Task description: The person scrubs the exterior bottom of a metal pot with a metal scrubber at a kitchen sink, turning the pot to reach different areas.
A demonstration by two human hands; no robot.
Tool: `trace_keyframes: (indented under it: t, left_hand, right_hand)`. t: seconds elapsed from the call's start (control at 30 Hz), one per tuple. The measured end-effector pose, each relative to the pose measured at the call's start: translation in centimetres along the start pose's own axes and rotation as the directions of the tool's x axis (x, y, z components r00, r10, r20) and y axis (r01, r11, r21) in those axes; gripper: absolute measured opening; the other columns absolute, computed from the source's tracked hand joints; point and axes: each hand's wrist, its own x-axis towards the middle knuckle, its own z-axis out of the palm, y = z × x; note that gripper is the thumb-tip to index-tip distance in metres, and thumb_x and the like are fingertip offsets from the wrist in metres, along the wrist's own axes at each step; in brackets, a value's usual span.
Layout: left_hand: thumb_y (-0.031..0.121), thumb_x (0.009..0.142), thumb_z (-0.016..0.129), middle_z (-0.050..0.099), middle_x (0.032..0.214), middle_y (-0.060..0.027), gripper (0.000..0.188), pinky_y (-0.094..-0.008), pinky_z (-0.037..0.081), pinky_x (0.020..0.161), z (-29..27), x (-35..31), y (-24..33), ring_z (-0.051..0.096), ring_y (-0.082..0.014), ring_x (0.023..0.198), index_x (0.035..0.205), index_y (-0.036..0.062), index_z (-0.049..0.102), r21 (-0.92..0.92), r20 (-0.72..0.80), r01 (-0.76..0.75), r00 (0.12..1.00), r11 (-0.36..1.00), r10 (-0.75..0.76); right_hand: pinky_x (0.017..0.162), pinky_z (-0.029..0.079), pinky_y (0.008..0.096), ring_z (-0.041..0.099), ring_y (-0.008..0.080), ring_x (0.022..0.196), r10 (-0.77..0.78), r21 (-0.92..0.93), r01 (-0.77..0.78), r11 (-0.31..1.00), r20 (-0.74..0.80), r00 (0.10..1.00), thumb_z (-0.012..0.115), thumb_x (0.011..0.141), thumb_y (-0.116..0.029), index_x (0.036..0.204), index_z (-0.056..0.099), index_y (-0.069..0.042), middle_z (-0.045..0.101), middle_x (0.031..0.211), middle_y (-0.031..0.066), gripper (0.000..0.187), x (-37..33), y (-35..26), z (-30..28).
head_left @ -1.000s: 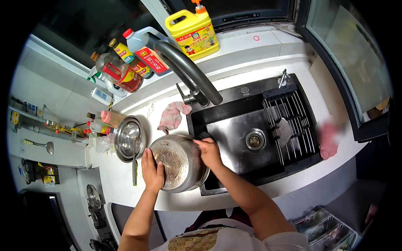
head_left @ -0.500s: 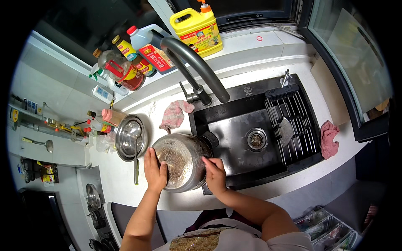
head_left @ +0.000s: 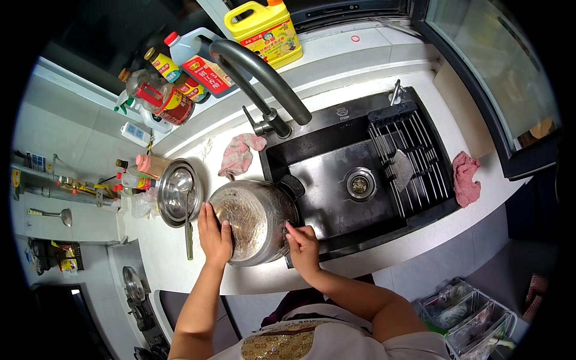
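A metal pot (head_left: 241,223) lies tilted on the counter beside the sink, its stained, worn base facing up and left. A black handle (head_left: 293,186) sticks out from its far right side toward the sink. My left hand (head_left: 216,235) rests against the left edge of the base with its fingers stretched out. At the pot's right side wall, my right hand (head_left: 303,245) is closed with its fingertips pressed together at the metal. Whatever lies between those fingers, if anything, is too small or hidden to make out.
Left of the pot stand steel bowls (head_left: 174,207) with a ladle (head_left: 189,231) in them. To the right is a black sink (head_left: 333,207) with a drying rack (head_left: 414,162) and a faucet (head_left: 264,84). Cloths (head_left: 240,155) lie nearby; bottles (head_left: 207,69) line the sill.
The whole view has shifted, so the counter and sink sit slightly higher and further left. My right hand stays at the pot's side, and my left hand keeps its place on the base.
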Motion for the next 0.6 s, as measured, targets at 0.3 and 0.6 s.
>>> trace_keyframes:
  t: [0.3,0.6]
  left_hand:
    - [0.021,0.088,0.052,0.034,0.141,-0.0275,0.061,-0.0449,0.025,0.109,0.0,0.2,0.1,0.033,-0.0420,0.130,0.139,-0.0064,0.032,0.000,-0.030,-0.022,0.999,1.000,0.022]
    - [0.022,0.087,0.052,0.035,0.141,-0.0271,0.061,-0.0484,0.028,0.106,0.1,0.1,-0.1,0.035,-0.0432,0.127,0.137,-0.0068,0.034,0.062,-0.073,-0.062,0.995,0.996,0.067]
  right_hand:
    - [0.066,0.046,0.0299,0.055,0.0213,0.072,0.077,-0.027,-0.078,0.997,-0.052,0.996,0.068,0.082,-0.006,0.113,0.067,-0.012,0.056,0.082,0.0090,0.032,-1.9,0.3,0.6]
    - [0.070,0.045,0.0296,0.054,0.0217,0.077,0.050,-0.104,-0.062,0.993,-0.113,0.992,0.064,0.083,-0.002,0.115,0.066,-0.010,0.053,0.090,0.0098,0.033,-2.3,0.7,1.8]
